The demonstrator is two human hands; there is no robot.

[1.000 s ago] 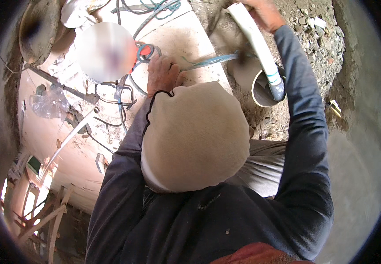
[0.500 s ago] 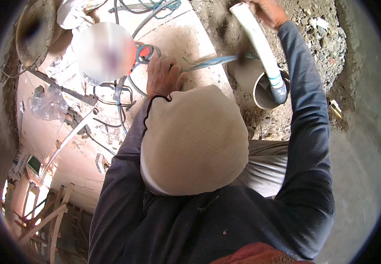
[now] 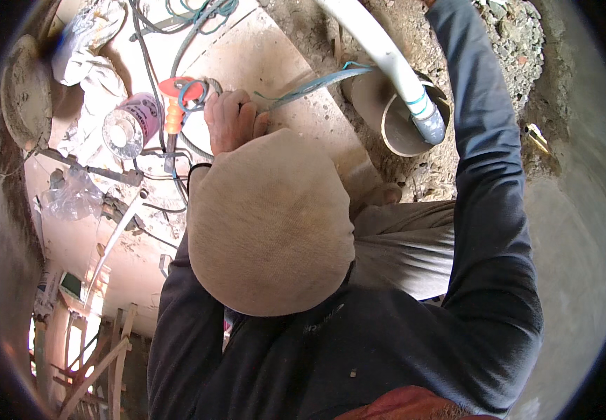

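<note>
My left hand (image 3: 231, 120) rests on a pale board (image 3: 296, 59), fingers bent and thumb apart. It lies beside a blue strap (image 3: 310, 87) and an orange-handled tool (image 3: 173, 117) with a red hand guard. Only a sliver of my right hand (image 3: 430, 3) shows at the upper edge, its fingers out of sight. Near it a thick white pipe (image 3: 380, 49) slants down from the upper edge. The pipe's grey end, below a blue-green band, lies at the mouth of a wider grey pipe (image 3: 395, 133).
A pink-labelled tin (image 3: 132, 126), white cloth (image 3: 93, 77), dark cords (image 3: 150, 59) and a clear plastic bag (image 3: 72, 196) lie to the left. Rubble (image 3: 509, 49) lies at the far right, beside a grey wall (image 3: 576, 231). A beige cap (image 3: 271, 224) hides the middle.
The whole view has shifted. The white pipe's far end and most of my right hand have passed beyond the upper edge. My left hand stays on the board.
</note>
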